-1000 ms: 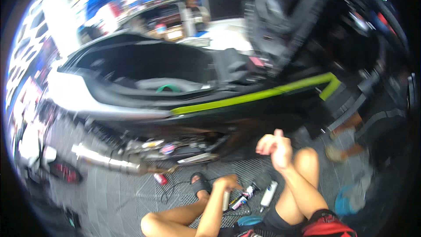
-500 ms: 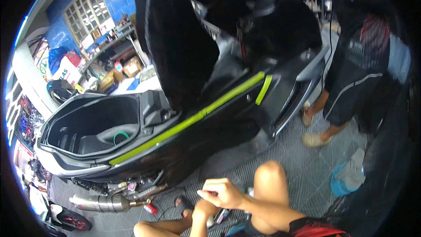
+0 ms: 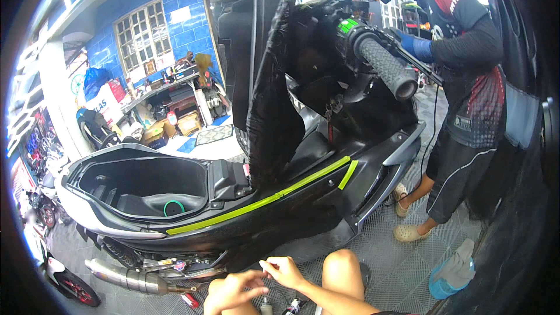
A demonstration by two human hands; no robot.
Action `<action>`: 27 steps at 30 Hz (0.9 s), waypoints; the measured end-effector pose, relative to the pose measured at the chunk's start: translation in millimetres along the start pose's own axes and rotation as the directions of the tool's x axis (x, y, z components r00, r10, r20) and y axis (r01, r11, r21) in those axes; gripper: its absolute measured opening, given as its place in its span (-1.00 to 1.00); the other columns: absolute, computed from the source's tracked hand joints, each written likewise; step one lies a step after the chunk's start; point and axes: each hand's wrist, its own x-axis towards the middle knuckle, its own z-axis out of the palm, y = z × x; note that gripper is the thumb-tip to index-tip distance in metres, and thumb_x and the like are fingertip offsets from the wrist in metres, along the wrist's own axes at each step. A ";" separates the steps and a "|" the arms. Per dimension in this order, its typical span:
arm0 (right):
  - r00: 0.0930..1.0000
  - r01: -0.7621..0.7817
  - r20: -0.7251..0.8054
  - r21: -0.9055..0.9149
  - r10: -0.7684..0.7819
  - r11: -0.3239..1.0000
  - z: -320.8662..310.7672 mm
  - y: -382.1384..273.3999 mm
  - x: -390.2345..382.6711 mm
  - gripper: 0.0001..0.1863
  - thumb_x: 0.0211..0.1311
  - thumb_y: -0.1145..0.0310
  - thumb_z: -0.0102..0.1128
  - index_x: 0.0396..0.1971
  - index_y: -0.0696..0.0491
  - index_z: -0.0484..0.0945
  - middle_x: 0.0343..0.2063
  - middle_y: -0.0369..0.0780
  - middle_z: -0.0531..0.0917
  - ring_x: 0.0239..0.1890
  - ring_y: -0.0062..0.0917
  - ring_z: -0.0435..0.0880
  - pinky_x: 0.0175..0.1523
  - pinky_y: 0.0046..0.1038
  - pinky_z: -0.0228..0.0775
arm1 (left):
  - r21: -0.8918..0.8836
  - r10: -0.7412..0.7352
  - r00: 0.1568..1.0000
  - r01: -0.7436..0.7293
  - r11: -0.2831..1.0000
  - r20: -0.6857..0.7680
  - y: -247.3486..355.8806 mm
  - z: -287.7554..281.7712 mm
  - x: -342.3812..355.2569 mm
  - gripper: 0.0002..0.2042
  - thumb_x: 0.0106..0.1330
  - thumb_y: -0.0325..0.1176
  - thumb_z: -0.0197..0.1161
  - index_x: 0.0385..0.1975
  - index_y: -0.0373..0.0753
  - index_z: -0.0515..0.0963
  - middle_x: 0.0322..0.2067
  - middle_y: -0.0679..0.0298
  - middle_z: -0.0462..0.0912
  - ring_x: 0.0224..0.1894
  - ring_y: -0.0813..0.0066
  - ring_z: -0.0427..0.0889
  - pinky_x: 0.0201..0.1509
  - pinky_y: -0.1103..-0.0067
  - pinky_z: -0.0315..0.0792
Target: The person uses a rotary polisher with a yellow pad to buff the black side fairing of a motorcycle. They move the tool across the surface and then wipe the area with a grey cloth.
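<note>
My left hand [image 3: 236, 290] is in front of my knees at the lower middle, fingers apart and pointing toward my right hand, with nothing seen in it. Close beside it, my right hand [image 3: 284, 272] is closed with the fingers curled in; whether it pinches something small I cannot make out. Just beyond both hands stands a black scooter [image 3: 280, 216] with its seat [image 3: 268, 93] raised upright. A yellow-green strip [image 3: 262, 198] runs along its side, and a short strip [image 3: 348, 175] of the same colour lies near the front end. Inside the open storage well [image 3: 146, 184] is a green ring [image 3: 174, 208].
A co-worker [image 3: 466, 64] stands at the right by the handlebar grip [image 3: 388, 70], wearing blue gloves. A blue bucket [image 3: 446, 286] with a grey cloth stands at lower right. An exhaust [image 3: 125, 275], a red item [image 3: 189, 300] and small bottles [image 3: 266, 306] are low down. A cluttered workbench [image 3: 163, 90] is behind.
The view has tilted up, bringing the handlebar and the co-worker's upper body into sight. My left hand has risen into view beside the right, which stays closed.
</note>
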 end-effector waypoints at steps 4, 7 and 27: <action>0.999 0.052 -0.016 -0.010 -0.052 0.999 10.0 1.0 -0.6 -0.57 0.46 0.15 0.20 -0.56 0.16 0.62 -0.71 -0.27 0.58 -0.63 -0.68 0.52 -0.49 -0.47 0.33 | 0.020 0.241 0.945 -0.243 0.970 -0.221 44.9 -31.2 16.8 -0.71 0.30 -0.38 0.45 -0.05 -0.37 0.66 -0.30 0.15 0.78 -0.25 0.46 0.79 -0.10 0.55 0.63; 0.998 0.060 -0.024 0.001 -0.060 0.998 16.0 4.5 -0.9 -0.56 0.45 0.15 0.21 -0.58 0.16 0.60 -0.75 -0.24 0.54 -0.67 -0.66 0.46 -0.51 -0.43 0.26 | 0.127 0.463 0.805 -0.450 0.884 -0.371 104.5 -50.1 38.5 -0.82 0.29 -0.45 0.38 -0.16 -0.37 0.67 -0.33 0.15 0.76 -0.29 0.45 0.76 -0.14 0.53 0.62; 0.989 0.077 -0.120 -0.120 -0.092 0.990 -69.0 -6.4 -27.4 -0.61 0.37 0.15 0.29 -0.56 0.14 0.60 -0.70 -0.17 0.60 -0.65 -0.51 0.57 -0.46 -0.37 0.36 | 0.731 0.451 0.628 0.298 0.613 -0.634 486.7 -251.8 351.3 -0.54 0.37 -0.06 0.29 0.07 -0.33 0.62 0.00 0.07 0.72 0.03 0.18 0.71 0.13 0.43 0.54</action>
